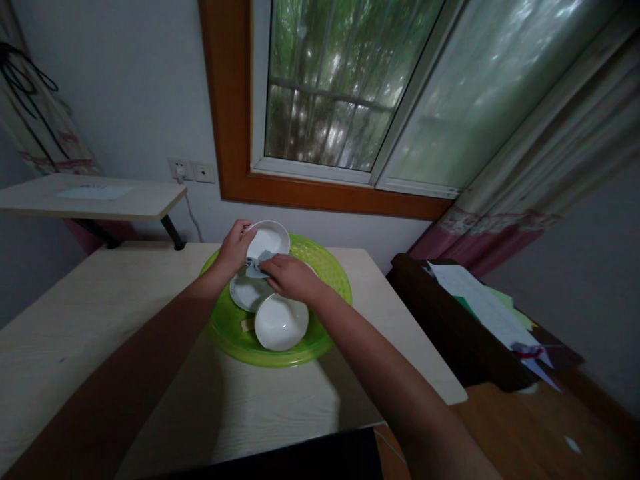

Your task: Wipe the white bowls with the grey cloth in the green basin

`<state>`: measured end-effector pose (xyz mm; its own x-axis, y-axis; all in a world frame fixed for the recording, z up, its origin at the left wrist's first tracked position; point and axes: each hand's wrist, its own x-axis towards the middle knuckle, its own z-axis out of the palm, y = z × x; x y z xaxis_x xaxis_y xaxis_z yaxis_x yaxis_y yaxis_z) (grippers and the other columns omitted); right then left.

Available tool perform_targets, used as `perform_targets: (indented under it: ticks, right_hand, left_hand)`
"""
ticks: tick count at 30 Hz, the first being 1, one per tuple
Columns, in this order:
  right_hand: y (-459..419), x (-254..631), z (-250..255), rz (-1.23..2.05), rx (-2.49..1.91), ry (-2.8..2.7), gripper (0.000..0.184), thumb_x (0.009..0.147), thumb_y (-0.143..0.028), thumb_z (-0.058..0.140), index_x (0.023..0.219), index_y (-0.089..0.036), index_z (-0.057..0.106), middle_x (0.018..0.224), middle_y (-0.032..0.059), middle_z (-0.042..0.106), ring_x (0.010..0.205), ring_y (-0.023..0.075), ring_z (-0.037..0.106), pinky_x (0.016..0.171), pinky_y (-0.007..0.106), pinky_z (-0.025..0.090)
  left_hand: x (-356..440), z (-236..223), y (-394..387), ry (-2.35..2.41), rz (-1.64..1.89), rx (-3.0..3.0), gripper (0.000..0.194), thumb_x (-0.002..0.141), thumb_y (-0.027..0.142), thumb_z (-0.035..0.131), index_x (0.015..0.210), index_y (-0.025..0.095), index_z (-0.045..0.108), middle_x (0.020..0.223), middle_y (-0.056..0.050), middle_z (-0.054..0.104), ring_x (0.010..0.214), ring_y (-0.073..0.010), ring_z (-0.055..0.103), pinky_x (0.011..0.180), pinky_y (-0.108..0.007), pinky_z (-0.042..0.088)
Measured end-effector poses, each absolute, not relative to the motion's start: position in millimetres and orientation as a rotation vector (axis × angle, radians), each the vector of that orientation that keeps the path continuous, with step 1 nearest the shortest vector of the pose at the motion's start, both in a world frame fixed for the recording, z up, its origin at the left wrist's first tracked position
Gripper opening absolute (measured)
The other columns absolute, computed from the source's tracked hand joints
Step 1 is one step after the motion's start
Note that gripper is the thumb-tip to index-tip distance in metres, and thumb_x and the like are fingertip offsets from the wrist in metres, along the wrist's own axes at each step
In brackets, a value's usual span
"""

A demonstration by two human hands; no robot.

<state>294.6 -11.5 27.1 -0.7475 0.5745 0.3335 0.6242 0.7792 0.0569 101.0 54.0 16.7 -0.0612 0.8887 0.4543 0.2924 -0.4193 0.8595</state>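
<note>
My left hand (235, 247) grips the left rim of a white bowl (270, 237), which is tilted so that its inside faces me. A grey-blue cloth (257, 267) is pinched in my right hand (290, 273), against the bowl's lower edge. Both hands are above a round green plastic basket (280, 360). Inside the basket, another white bowl (281, 323) lies nearest me, and a white dish (246, 293) sits behind it, partly covered by my right hand and the cloth. A small beige piece (247, 325) rests left of the near bowl.
The basket stands on a light wooden table (170, 400). A raised shelf (95, 197) with a paper on it is at the left, near wall sockets (193, 171). Behind is a window (340, 100); at the right, papers (480, 300) lie on a dark brown piece of furniture (450, 327).
</note>
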Motion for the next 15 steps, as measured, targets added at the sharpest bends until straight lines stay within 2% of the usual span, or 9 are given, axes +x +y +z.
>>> perform_targets:
  ticks: [3,7,15]
  right_hand:
    - [-11.9,294.9,28.9,-0.155,-0.946,-2.635,0.028,0.099,-0.022,0.053,0.124,-0.019,0.065,0.117,0.0095,0.071,0.109,0.0213,0.063,0.094,0.031,0.044]
    - [-12.8,298.1,34.1,-0.132,-1.194,-2.502,0.022,0.096,-0.028,0.055,0.109,-0.019,0.069,0.102,0.0093,0.074,0.094,0.0228,0.065,0.083,0.031,0.044]
    - [5.6,320.2,32.2,-0.029,-1.601,-1.857,0.025,0.098,-0.036,0.047,0.101,-0.02,0.066,0.082,0.0044,0.071,0.072,0.0192,0.06,0.065,0.028,0.033]
  left_hand:
    - [99.9,14.3,56.6,1.293,1.532,1.714,0.031,0.09,0.047,0.052,0.108,0.022,0.058,0.103,-0.005,0.065,0.097,-0.0198,0.06,0.085,-0.031,0.048]
    - [96.7,12.2,61.0,1.359,1.61,1.668,0.035,0.091,0.049,0.051,0.112,0.021,0.058,0.106,-0.006,0.065,0.098,-0.0204,0.06,0.088,-0.033,0.048]
    - [87.1,8.0,68.3,1.537,1.57,1.562,0.043,0.093,0.055,0.048,0.115,0.02,0.06,0.102,-0.008,0.067,0.094,-0.0236,0.062,0.086,-0.037,0.05]
